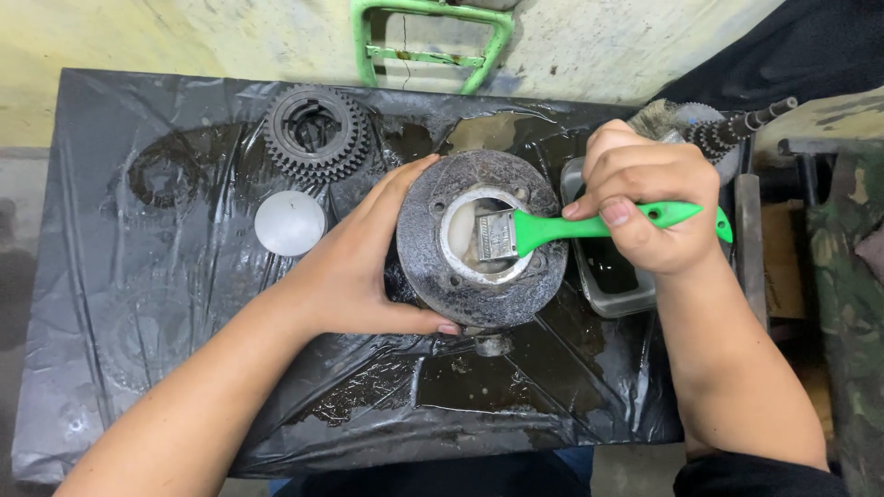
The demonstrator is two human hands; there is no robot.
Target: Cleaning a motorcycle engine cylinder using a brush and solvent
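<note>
Step in hand, by the look of it: brushing out the bore; your left hand [354, 267] cups the round, dark, rough-cast metal hub [481, 239] at the centre of the wet black plastic sheet [129, 304], fingers wrapped on its rim. Your right hand [649, 207] is closed on the green plastic-handled paintbrush [552, 225], bristles inside the pale, smooth bore. Nearby: toothed black gear cluster [316, 132], grey disc [290, 223], small metal tray [608, 276] of dark liquid, probably where the brush dips next.
</note>
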